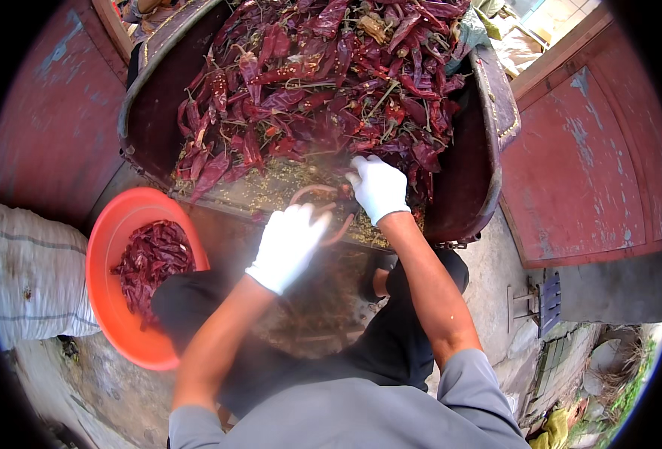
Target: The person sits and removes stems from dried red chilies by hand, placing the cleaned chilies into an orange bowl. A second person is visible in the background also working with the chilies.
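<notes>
A large heap of dried red chili peppers [320, 84] fills a dark red cart bed [485, 140]. My right hand [380, 188], in a white glove, is at the heap's near edge with its fingers curled; whether a pepper is between them is unclear. Blurred by motion, my white-gloved left hand [290, 247] is in front of the bed's near edge. Just beyond and beside its fingers are the reddish loop handles of what looks like a pair of scissors [339, 209]; whether it touches them cannot be told. Yellow seeds [277, 174] are scattered on the bed floor.
An orange plastic basin [98, 280] holding dried chili peppers stands at my left, beside a white woven sack [33, 275]. Red metal panels [584, 168] flank the cart. A small stool [548, 303] stands on the concrete at right. My knees are close under the bed's edge.
</notes>
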The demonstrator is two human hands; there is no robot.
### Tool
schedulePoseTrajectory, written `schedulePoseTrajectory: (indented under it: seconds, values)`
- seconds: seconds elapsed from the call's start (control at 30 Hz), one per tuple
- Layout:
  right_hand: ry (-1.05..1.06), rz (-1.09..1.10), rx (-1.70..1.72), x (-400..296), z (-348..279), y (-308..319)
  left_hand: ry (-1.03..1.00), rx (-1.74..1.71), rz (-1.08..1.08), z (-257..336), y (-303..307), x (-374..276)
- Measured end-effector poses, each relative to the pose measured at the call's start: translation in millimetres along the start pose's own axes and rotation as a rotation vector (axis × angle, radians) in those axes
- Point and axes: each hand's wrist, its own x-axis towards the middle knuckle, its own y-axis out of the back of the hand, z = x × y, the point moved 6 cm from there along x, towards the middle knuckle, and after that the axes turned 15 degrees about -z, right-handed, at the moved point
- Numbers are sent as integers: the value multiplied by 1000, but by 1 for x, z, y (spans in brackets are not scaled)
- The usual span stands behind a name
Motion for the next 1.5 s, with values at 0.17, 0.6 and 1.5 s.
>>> schedulePoseTrajectory:
  seconds: [0.17,0.6,1.5]
  values:
    - [4,223,200,-11,3,28,-48,-100,21,6,11,-23]
    - [-107,-135,1920,-37,13,10,1,-126,16,-19,28,25]
    - [-81,-205,1521,-50,-30,17,345,-1701,433,-68,24,-6]
